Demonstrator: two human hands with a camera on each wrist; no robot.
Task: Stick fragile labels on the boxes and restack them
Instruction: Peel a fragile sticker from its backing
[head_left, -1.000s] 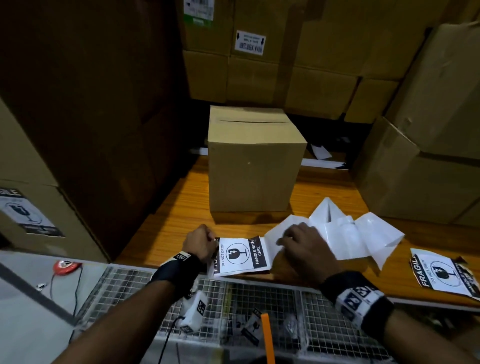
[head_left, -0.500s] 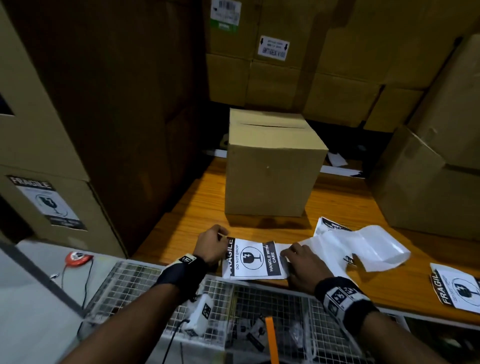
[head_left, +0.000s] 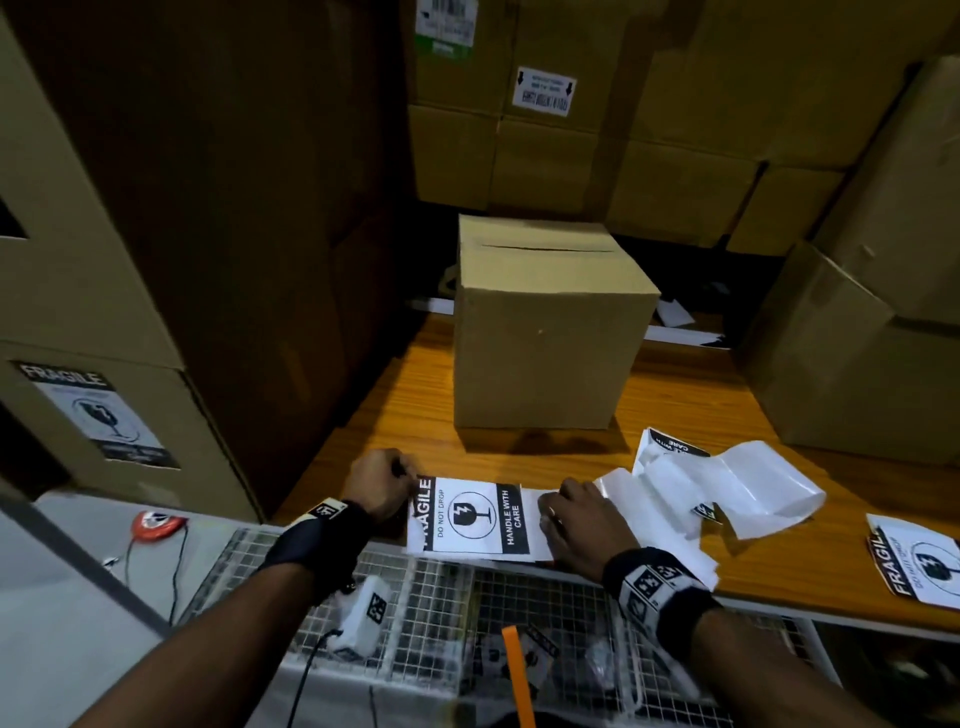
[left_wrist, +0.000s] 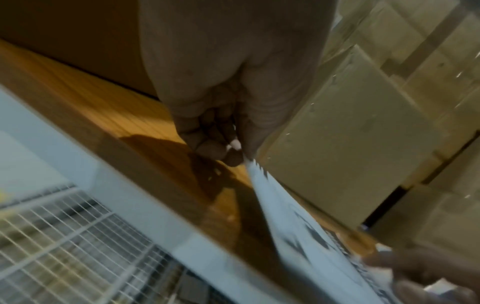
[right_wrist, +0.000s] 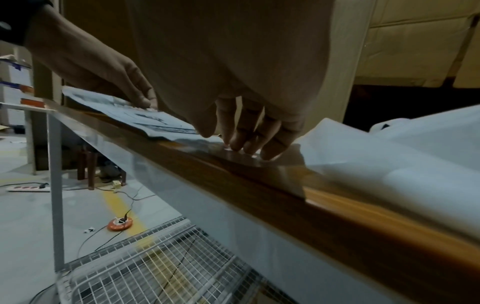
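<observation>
A black-and-white fragile label (head_left: 475, 517) lies at the near edge of the wooden table (head_left: 691, 395). My left hand (head_left: 382, 486) pinches its left edge, seen close in the left wrist view at the fingertips (left_wrist: 231, 153) on the label (left_wrist: 306, 232). My right hand (head_left: 576, 519) presses straight fingers (right_wrist: 246, 135) down on the white backing paper (head_left: 727, 488) at the label's right end. A plain cardboard box (head_left: 545, 332) stands upright on the table behind the label.
Another fragile label (head_left: 919, 566) lies at the table's right edge. Stacked cartons wall in the left (head_left: 104, 260), back (head_left: 623, 130) and right (head_left: 872, 332); one left carton bears a label (head_left: 96, 413). A wire mesh basket (head_left: 441, 623) sits below the table's front.
The label has come further off its backing and lies flatter along the table edge. My right hand has shifted a little, still on the backing paper, which has uncurled to the right.
</observation>
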